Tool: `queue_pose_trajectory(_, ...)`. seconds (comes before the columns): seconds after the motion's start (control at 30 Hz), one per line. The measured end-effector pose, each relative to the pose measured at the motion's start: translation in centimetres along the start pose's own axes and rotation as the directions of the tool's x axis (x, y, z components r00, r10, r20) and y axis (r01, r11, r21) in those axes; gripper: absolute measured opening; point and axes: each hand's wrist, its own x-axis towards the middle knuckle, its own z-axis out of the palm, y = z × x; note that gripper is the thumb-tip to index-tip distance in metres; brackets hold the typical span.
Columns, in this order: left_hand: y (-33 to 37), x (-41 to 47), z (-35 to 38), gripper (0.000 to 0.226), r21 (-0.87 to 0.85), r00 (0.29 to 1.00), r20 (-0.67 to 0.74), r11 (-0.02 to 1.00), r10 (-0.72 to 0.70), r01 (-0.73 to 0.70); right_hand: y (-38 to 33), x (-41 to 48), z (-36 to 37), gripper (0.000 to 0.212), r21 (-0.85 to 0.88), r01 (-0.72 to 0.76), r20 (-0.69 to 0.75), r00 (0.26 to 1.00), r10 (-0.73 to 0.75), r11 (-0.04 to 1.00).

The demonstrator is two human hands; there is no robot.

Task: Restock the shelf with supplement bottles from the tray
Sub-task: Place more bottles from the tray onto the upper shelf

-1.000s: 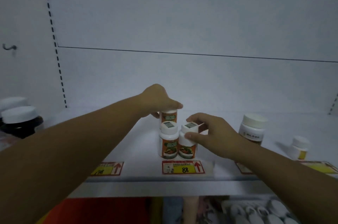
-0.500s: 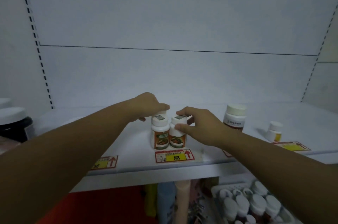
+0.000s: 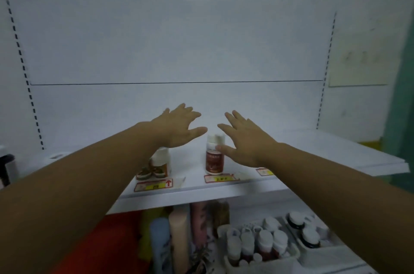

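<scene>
Both hands hover above the white shelf [image 3: 324, 150] with fingers spread and hold nothing. My left hand [image 3: 179, 126] is over a group of white-capped bottles with orange labels [image 3: 158, 167] and partly hides them. My right hand [image 3: 244, 137] is just right of a white-capped bottle with a dark red label [image 3: 214, 159]; its thumb lies in front of that bottle's neck. Below the shelf at the lower right, a white tray [image 3: 293, 253] holds several white-capped bottles [image 3: 257, 242].
Price tags [image 3: 154, 185] line the shelf's front edge. A dark jar [image 3: 6, 168] stands at the far left. Under the shelf stand several tall tubes and packs [image 3: 177, 240] beside a red surface [image 3: 107, 240]. The shelf's back panel is plain white.
Both hands have let go of the orange-labelled bottles and opened, rising above the shelf. The view has shifted right, so the bottles now sit left of centre.
</scene>
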Motion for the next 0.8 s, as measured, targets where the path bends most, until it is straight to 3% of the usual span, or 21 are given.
queue_pose_trajectory(0.17,8.4,1.0,1.4,0.070,-0.103,0.995,0.032,0.991,0.090,-0.087,5.5,-7.7,-0.7,0.067,0.012,-0.086,-0.002,0.996,0.086,0.996)
queue_pose_trajectory(0.27,14.4,1.8,3.3,0.065,-0.152,0.986,-0.033,0.974,0.162,-0.166,8.6,-12.5,-0.3,0.067,0.040,-0.107,0.007,0.994,0.107,0.993)
queue_pose_trajectory(0.4,23.0,1.1,8.0,0.057,-0.349,0.938,0.010,0.880,0.347,-0.322,12.9,-19.7,1.5,0.065,0.064,-0.165,0.086,0.984,0.159,0.984)
queue_pose_trajectory(0.5,26.9,0.8,12.3,0.057,-0.508,0.894,0.157,0.811,0.419,-0.290,16.9,-24.6,3.4,0.062,0.039,-0.234,0.133,0.965,0.227,0.971)
queue_pose_trajectory(0.57,28.3,1.3,15.0,0.059,-0.510,0.865,0.255,0.820,0.432,-0.260,19.3,-26.8,4.8,0.060,0.034,-0.318,0.166,0.937,0.309,0.947)
queue_pose_trajectory(0.67,29.5,3.7,18.2,0.056,-0.460,0.866,0.291,0.853,0.407,-0.246,22.3,-27.7,7.6,0.059,0.031,-0.404,0.186,0.901,0.391,0.914)
queue_pose_trajectory(0.8,30.7,8.0,23.1,0.046,-0.541,0.862,0.323,0.824,0.390,-0.169,25.6,-27.8,12.8,0.056,0.071,-0.477,0.239,0.861,0.449,0.876)
